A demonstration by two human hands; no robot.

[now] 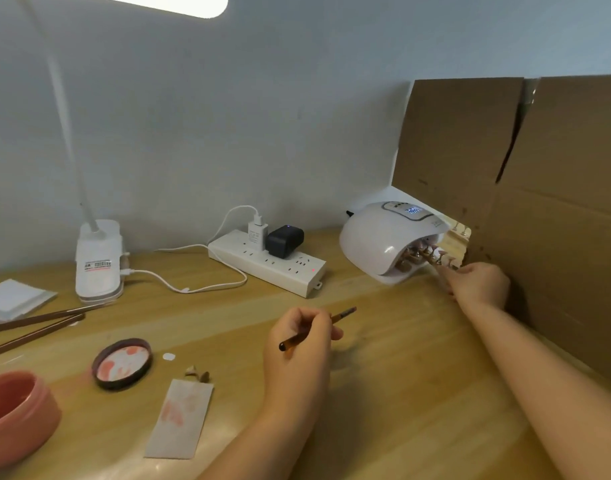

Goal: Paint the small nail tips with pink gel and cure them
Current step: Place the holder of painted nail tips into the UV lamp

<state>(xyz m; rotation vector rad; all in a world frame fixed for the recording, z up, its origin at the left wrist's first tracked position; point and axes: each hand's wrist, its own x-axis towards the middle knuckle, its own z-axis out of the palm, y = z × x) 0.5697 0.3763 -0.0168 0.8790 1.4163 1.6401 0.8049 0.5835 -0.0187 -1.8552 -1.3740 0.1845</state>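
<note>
A white curing lamp [383,237] stands at the back right with its display lit. My right hand [479,282] pinches the end of a strip of small nail tips on stands [425,255] that reaches into the lamp's opening. My left hand [302,344] grips a brown gel brush [342,314] over the middle of the table. The pink gel jar [16,414] sits open at the near left, its lid [122,363] smeared with pink lying beside it. A paper strip [181,419] with pink smudges lies in front.
A power strip [266,266] with two plugs and a white cable lies at the back centre. A desk lamp base [98,259] stands at the left, with brown sticks [34,323] and a white pad [14,297] nearby. Cardboard [539,202] walls off the right side.
</note>
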